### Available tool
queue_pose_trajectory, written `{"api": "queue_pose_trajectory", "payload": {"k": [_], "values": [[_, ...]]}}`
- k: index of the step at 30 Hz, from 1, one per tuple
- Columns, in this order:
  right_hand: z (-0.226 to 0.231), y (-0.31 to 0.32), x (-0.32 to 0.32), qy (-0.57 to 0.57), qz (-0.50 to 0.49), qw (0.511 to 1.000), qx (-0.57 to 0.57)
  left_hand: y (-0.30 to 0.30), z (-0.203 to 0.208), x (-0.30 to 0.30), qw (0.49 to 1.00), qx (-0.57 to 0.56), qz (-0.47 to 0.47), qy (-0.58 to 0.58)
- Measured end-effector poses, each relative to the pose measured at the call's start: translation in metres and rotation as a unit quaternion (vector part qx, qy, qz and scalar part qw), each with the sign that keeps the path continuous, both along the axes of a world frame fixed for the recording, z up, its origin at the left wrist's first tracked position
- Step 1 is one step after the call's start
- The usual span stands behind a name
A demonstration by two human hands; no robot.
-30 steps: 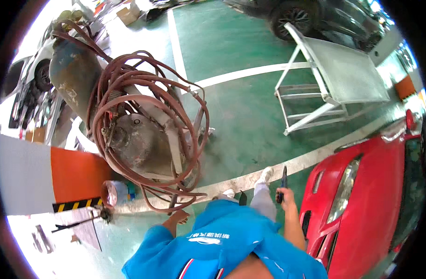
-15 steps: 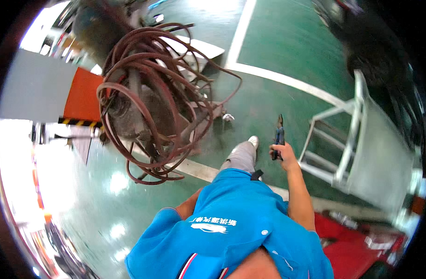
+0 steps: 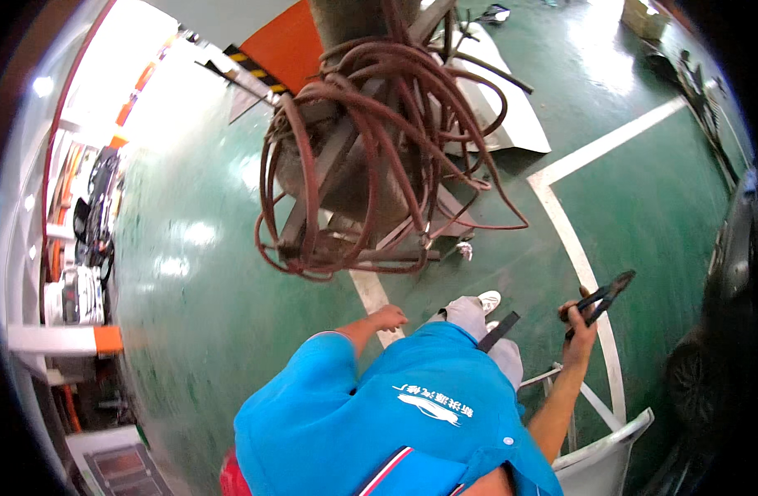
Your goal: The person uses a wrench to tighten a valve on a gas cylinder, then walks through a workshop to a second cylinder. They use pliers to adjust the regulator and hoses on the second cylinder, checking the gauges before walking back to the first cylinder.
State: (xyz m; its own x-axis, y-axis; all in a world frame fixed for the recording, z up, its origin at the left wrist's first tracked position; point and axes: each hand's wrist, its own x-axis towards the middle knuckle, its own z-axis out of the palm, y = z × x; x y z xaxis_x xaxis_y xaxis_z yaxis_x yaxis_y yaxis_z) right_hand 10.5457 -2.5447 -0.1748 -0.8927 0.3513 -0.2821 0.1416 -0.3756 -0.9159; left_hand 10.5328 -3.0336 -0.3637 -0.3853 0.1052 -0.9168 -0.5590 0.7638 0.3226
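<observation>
At right, above the green floor [image 3: 205, 331], the right hand [image 3: 579, 328] wraps its fingers around dark pliers [image 3: 614, 289], probably stiff and fairly weighty, best held by the handles (oil could make them slippery). The left hand [image 3: 388, 317], farther left, looks empty, fingers loosely bent.

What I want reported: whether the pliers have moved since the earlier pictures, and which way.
Yes. The pliers in the right hand have moved toward the cornered white floor line: earlier they showed short of it; now they overlap it in view.
</observation>
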Motion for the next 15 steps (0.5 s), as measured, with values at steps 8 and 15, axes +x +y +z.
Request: {"api": "queue_pose_trajectory", "payload": {"k": [8, 15], "values": [[-0.029, 0.003, -0.070, -0.067, 0.203, 0.975, -0.063, -0.089, 0.040, 0.223, 0.928, -0.122, -0.328, 0.127], [0.054, -0.145, -0.064, 0.002, 0.263, 0.964, -0.032, -0.101, 0.055, 0.355, 0.912, -0.111, 0.391, -0.048]]}}
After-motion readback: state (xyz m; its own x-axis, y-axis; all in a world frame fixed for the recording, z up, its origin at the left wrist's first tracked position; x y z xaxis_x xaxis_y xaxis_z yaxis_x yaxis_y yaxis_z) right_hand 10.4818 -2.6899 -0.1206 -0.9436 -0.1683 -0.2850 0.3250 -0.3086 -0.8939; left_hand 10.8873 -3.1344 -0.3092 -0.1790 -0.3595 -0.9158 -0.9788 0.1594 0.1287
